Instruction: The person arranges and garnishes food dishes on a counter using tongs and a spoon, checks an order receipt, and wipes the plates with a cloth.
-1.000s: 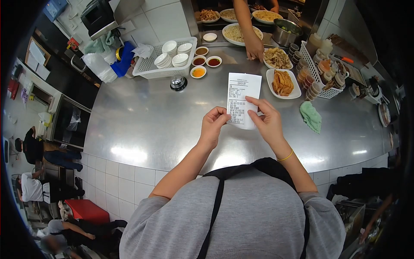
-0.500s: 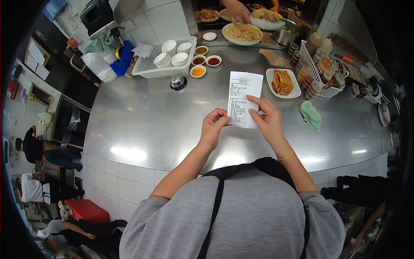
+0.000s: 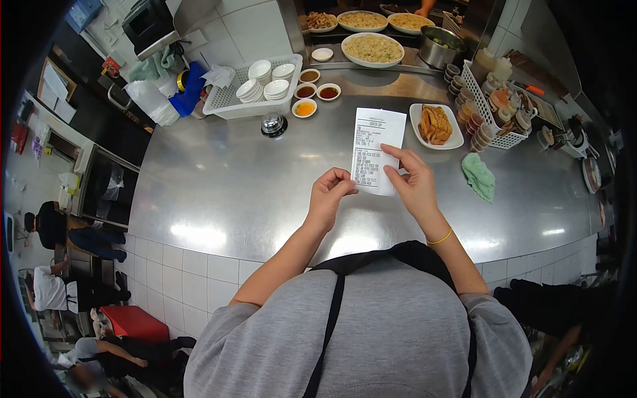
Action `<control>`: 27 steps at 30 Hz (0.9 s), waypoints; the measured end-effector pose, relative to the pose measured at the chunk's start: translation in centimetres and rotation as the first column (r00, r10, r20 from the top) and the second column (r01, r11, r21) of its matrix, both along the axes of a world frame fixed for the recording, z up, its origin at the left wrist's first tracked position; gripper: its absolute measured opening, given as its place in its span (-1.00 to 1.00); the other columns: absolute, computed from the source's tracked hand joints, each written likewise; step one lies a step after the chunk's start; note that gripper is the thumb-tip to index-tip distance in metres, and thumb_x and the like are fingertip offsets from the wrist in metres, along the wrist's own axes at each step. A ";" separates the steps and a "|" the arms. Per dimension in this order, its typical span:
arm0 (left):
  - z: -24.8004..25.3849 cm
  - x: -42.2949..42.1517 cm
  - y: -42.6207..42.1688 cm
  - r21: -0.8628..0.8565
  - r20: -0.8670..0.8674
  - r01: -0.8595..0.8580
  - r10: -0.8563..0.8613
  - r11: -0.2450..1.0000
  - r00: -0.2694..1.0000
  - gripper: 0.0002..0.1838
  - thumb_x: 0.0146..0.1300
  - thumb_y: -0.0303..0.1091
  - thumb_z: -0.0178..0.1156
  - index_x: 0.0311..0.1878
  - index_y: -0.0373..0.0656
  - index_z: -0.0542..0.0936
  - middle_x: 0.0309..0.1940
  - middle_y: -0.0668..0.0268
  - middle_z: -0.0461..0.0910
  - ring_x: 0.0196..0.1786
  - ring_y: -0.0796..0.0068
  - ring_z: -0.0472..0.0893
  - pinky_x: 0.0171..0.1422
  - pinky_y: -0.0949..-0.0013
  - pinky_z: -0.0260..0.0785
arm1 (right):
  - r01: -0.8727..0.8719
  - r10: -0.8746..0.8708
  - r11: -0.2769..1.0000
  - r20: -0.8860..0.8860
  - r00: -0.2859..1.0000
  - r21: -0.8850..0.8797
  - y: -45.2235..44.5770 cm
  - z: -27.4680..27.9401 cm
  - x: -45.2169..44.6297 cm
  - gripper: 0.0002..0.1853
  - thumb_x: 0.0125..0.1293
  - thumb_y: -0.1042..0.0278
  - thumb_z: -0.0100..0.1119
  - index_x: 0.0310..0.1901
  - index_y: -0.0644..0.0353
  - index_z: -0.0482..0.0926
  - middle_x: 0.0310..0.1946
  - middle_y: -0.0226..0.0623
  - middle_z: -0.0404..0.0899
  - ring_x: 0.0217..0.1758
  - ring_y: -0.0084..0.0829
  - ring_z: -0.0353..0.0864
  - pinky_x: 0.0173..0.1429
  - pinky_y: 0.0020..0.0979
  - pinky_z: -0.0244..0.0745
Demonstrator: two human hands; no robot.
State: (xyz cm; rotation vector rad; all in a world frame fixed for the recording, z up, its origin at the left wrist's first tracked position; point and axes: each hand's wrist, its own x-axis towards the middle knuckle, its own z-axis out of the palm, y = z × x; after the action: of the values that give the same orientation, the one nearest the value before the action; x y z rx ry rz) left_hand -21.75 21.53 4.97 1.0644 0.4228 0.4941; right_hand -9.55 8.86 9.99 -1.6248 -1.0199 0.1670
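A printed white order slip [image 3: 378, 136] is held up over the steel counter [image 3: 219, 172]. My left hand [image 3: 330, 198] pinches its lower left edge. At the right edge, my right hand [image 3: 415, 179] grips the paper between thumb and fingers. Beyond the slip to the right lies a white square plate of browned, sliced food [image 3: 435, 125]. A green cloth [image 3: 478, 178] rests right of my right hand. To the left stands a silver call bell [image 3: 273, 125], with small bowls of sauce [image 3: 305, 108] behind it.
A white basket [image 3: 222, 99] holds stacks of small dishes. Plates of fried rice [image 3: 373, 50] and a metal pot [image 3: 439, 48] stand at the pass-through. Sauce cups and bottles fill a basket [image 3: 497, 113] at right. Co-workers [image 3: 50, 225] stand left and right behind me.
The co-worker's hand over the rice has withdrawn, and the dish it held now rests on the back shelf. My hands and the slip have barely moved.
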 end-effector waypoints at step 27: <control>-0.1 -0.6 0.1 -0.022 0.019 0.015 -0.014 1.000 1.000 -0.83 0.17 -0.39 -0.13 -0.36 -0.21 0.45 -0.37 0.33 0.50 -0.26 0.52 0.47 -0.04 0.38 0.32 | 0.012 -0.012 1.000 0.010 1.000 -0.012 -0.2 -0.1 0.1 -0.59 0.03 0.64 0.10 -0.03 0.11 0.52 -0.41 -0.35 0.44 -0.37 -0.56 0.41 -0.42 -0.60 0.49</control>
State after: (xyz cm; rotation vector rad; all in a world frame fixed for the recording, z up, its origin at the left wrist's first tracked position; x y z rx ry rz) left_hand -22.37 21.68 4.89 1.0396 0.4026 0.4852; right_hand -9.45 8.67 9.92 -1.6436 -1.0178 0.1574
